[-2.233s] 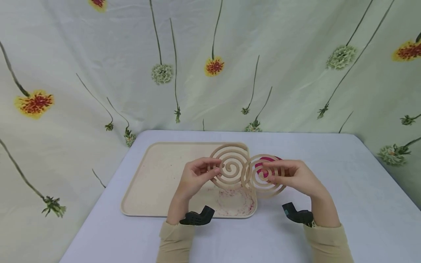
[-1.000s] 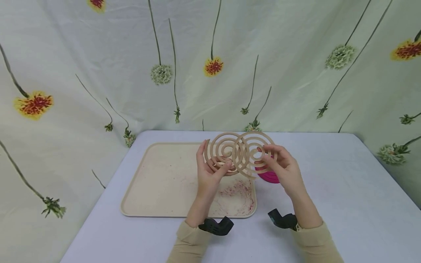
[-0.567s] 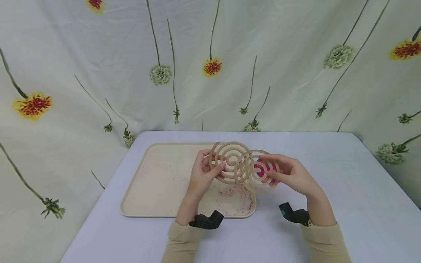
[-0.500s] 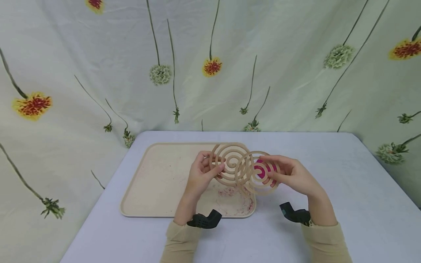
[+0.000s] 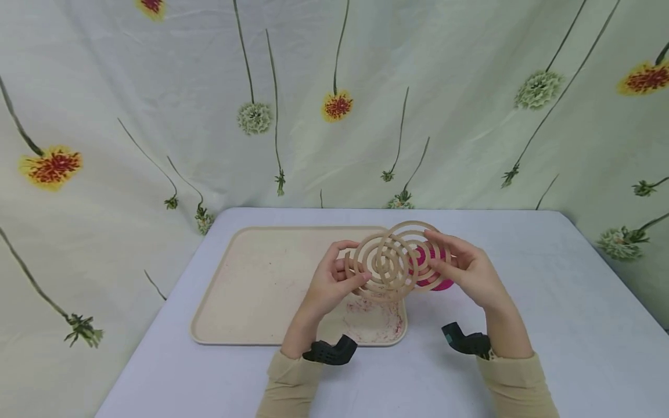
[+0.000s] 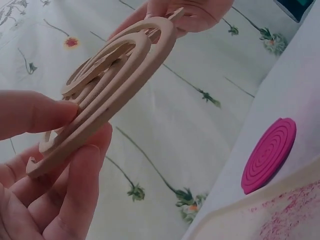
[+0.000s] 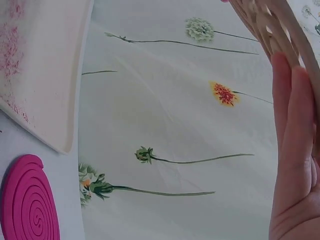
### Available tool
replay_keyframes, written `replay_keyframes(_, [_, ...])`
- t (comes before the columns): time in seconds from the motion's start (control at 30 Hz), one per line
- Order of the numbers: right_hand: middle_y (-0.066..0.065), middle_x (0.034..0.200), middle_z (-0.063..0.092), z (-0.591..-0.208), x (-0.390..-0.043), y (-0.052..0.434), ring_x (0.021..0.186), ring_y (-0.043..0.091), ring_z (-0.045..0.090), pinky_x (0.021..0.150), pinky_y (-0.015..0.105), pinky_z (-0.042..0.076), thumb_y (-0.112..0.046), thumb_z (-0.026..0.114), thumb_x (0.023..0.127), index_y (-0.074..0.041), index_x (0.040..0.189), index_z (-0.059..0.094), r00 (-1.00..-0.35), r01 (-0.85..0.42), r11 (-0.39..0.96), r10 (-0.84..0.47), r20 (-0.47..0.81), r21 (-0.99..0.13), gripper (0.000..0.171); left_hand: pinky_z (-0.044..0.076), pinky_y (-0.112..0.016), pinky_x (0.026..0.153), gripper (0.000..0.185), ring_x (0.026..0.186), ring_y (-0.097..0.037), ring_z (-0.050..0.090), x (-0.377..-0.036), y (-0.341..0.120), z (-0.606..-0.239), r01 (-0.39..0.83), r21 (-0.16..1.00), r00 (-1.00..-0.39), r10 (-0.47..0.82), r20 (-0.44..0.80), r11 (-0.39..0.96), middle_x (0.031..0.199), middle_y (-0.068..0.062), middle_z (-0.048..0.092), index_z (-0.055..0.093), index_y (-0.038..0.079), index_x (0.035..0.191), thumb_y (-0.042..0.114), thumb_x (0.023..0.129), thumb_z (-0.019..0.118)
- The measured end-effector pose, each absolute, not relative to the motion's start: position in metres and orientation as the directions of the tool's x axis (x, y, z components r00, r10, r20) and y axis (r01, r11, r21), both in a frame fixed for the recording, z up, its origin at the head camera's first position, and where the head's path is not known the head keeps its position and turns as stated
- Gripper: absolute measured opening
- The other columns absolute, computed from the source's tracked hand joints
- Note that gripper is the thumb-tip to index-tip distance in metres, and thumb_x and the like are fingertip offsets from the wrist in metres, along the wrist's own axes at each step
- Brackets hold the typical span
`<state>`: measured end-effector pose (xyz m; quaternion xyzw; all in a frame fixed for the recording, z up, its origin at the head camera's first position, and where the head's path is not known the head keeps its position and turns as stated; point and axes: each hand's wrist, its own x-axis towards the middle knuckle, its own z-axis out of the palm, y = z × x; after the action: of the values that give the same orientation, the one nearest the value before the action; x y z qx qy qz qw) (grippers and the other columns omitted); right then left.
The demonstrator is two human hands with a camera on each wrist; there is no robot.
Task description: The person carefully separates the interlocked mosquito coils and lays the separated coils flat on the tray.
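Two flat beige spiral coils (image 5: pixel 389 264) overlap face to face in the air above the right edge of a beige tray (image 5: pixel 251 290). My left hand (image 5: pixel 328 284) pinches the left coil's rim between thumb and fingers. My right hand (image 5: pixel 465 270) holds the right coil from the other side, thumb in front and fingers behind. In the left wrist view the coils (image 6: pixel 107 82) lie stacked and slightly askew, with my thumb (image 6: pixel 30 112) on top. In the right wrist view my straight fingers (image 7: pixel 292 150) lie along the coil (image 7: pixel 272 25). A pink spiral disc (image 5: pixel 444 283) lies on the table behind my right hand.
The tray carries a smear of pink powder (image 5: pixel 378 319) near its front right corner. The table (image 5: pixel 549 302) has a pale lilac cover, and a flowered cloth (image 5: pixel 334 104) hangs behind it. Black wrist cameras (image 5: pixel 329 351) sit on both cuffs.
Half a second ago the two coils overlapped only at their edges. My hands have come closer and the coils now overlap across most of their width, held slightly higher.
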<state>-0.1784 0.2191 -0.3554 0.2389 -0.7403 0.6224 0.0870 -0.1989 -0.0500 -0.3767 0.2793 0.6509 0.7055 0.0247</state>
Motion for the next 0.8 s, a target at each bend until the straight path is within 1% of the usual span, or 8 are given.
replay_keyframes(0.07, [0.000,0.129,0.052,-0.356,-0.179,0.216,0.092,0.014,0.065,0.073,0.028,0.055,0.007,0.060,0.086,0.000,0.132,0.051,-0.883,-0.452,0.073,-0.179,0.434,-0.889,0.047,0.054,-0.024,0.054,0.049,0.063,-0.014,0.063,-0.198,-0.048,-0.377,0.322,0.934,-0.848,0.391,0.358,-0.157,0.084,-0.018,0.060,0.039,0.001,0.127,-0.008,0.085,0.061])
replay_keyframes(0.13, [0.003,0.126,0.054,-0.356,-0.180,0.212,0.091,0.014,0.065,0.073,0.028,0.055,0.010,0.060,0.085,0.001,0.131,0.052,-0.883,-0.458,0.024,-0.125,0.452,-0.889,0.047,0.054,-0.024,0.054,0.046,0.064,-0.015,0.063,-0.198,-0.046,-0.377,0.314,0.935,-0.857,0.375,0.353,-0.163,0.087,-0.017,0.060,0.040,0.000,0.124,-0.008,0.085,0.062])
replay_keyframes(0.23, [0.005,0.116,0.057,-0.358,-0.182,0.209,0.083,0.014,0.065,0.070,0.027,0.055,0.015,0.059,0.083,0.004,0.130,0.049,-0.875,-0.476,-0.028,-0.086,0.476,-0.879,0.049,0.053,-0.024,0.054,0.043,0.067,-0.017,0.061,-0.198,-0.044,-0.378,0.316,0.933,-0.869,0.341,0.358,-0.175,0.090,-0.018,0.059,0.041,-0.001,0.122,-0.008,0.085,0.062])
replay_keyframes(0.33, [0.006,0.104,0.058,-0.358,-0.182,0.208,0.076,0.012,0.064,0.069,0.025,0.056,0.016,0.059,0.083,0.003,0.128,0.048,-0.876,-0.472,-0.041,-0.095,0.473,-0.881,0.048,0.053,-0.023,0.054,0.041,0.068,-0.017,0.060,-0.198,-0.044,-0.378,0.336,0.925,-0.878,0.295,0.376,-0.178,0.092,-0.021,0.061,0.043,-0.003,0.119,-0.008,0.084,0.063])
replay_keyframes(0.47, [0.005,0.101,0.058,-0.357,-0.180,0.212,0.078,0.011,0.063,0.073,0.022,0.055,0.009,0.059,0.086,0.001,0.121,0.048,-0.883,-0.460,0.047,-0.132,0.451,-0.887,0.037,0.053,-0.022,0.054,0.040,0.068,-0.015,0.061,-0.198,-0.045,-0.376,0.359,0.915,-0.885,0.243,0.397,-0.186,0.091,-0.023,0.062,0.046,-0.004,0.118,-0.009,0.082,0.064])
replay_keyframes(0.57, [0.005,0.114,0.057,-0.355,-0.179,0.216,0.083,0.012,0.065,0.075,0.023,0.054,0.003,0.056,0.091,0.002,0.121,0.049,-0.879,-0.472,0.140,-0.151,0.452,-0.871,0.031,0.053,-0.022,0.054,0.041,0.067,-0.013,0.061,-0.199,-0.047,-0.376,0.358,0.910,-0.881,0.246,0.404,-0.211,0.090,-0.021,0.062,0.046,-0.005,0.119,-0.010,0.082,0.063])
replay_keyframes(0.67, [0.005,0.124,0.054,-0.354,-0.179,0.222,0.091,0.012,0.063,0.075,0.024,0.055,0.003,0.055,0.091,0.001,0.124,0.052,-0.868,-0.493,0.203,-0.188,0.460,-0.846,0.033,0.053,-0.022,0.053,0.041,0.065,-0.013,0.061,-0.199,-0.050,-0.376,0.349,0.909,-0.872,0.278,0.404,-0.229,0.089,-0.018,0.061,0.046,-0.006,0.120,-0.011,0.083,0.062])
replay_keyframes(0.8, [-0.003,0.116,0.060,-0.355,-0.177,0.228,0.086,0.014,0.061,0.066,0.026,0.056,0.008,0.056,0.088,0.004,0.123,0.055,-0.846,-0.520,0.222,-0.269,0.461,-0.824,0.036,0.053,-0.022,0.052,0.041,0.064,-0.013,0.061,-0.199,-0.052,-0.375,0.339,0.914,-0.861,0.317,0.396,-0.222,0.088,-0.015,0.061,0.047,-0.005,0.121,-0.010,0.083,0.063])
